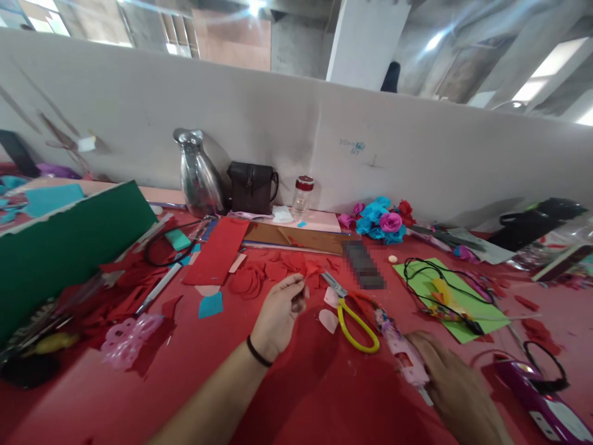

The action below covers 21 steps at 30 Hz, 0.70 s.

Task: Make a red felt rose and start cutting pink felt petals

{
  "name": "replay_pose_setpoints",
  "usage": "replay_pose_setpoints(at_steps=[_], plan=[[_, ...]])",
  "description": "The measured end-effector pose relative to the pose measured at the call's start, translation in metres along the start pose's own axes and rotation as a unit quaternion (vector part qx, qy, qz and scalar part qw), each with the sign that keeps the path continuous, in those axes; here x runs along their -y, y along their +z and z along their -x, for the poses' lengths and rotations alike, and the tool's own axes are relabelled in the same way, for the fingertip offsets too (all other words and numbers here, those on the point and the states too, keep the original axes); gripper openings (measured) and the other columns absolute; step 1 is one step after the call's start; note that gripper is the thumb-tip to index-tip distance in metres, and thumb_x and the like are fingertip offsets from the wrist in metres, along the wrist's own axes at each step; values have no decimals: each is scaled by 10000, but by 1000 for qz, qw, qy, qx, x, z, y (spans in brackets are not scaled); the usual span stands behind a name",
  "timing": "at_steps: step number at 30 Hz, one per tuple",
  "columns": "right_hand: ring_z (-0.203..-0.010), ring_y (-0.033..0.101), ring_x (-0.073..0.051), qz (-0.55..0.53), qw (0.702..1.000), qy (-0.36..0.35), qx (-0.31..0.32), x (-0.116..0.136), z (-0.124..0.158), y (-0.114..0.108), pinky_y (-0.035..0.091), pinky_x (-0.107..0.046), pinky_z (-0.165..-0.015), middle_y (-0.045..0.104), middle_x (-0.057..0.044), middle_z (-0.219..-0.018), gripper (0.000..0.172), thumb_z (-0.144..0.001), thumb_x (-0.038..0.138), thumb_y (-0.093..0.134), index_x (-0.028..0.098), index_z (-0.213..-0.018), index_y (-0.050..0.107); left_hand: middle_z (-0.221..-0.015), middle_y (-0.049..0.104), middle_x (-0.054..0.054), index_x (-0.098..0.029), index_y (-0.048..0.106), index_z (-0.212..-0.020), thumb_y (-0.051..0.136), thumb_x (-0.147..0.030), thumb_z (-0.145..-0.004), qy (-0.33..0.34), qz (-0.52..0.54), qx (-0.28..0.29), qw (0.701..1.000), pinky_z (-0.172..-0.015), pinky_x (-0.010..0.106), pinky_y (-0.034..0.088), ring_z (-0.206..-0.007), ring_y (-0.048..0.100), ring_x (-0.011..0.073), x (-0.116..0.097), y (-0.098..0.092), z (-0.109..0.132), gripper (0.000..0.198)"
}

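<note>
Many paper scraps (273, 272), red table (324, 389), white partition (417, 142)

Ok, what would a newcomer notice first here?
The red table stands out, the left hand pinching a small red piece at centre. Beside it lie yellow-handled scissors; the right hand rests on a pink glue gun. Blue and pink paper flowers sit against the back wall.

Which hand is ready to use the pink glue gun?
Probably the right hand: it rests on the pink glue gun. The left hand is busy, its fingers pinching a small red piece.
</note>
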State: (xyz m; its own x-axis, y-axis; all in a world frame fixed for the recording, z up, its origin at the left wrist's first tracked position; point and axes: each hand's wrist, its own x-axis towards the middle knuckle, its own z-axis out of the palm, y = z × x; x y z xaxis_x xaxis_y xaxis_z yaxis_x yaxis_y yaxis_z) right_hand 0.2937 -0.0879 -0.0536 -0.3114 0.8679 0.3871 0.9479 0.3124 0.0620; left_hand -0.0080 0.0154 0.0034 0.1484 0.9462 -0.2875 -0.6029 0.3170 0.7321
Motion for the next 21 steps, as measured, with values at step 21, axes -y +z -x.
replay_pose_setpoints(at_steps=[21], plan=[[-646,624,-186,-608,735,294,-59,156,-164,7,488,-287,-603,694,-58,-710,284,-744,447,630,166,-739,667,-745,635,4,-146,639,-720,752,-270,-618,-17,126,-55,990,-560,205,429,-554,515,67,2,5,3,196]])
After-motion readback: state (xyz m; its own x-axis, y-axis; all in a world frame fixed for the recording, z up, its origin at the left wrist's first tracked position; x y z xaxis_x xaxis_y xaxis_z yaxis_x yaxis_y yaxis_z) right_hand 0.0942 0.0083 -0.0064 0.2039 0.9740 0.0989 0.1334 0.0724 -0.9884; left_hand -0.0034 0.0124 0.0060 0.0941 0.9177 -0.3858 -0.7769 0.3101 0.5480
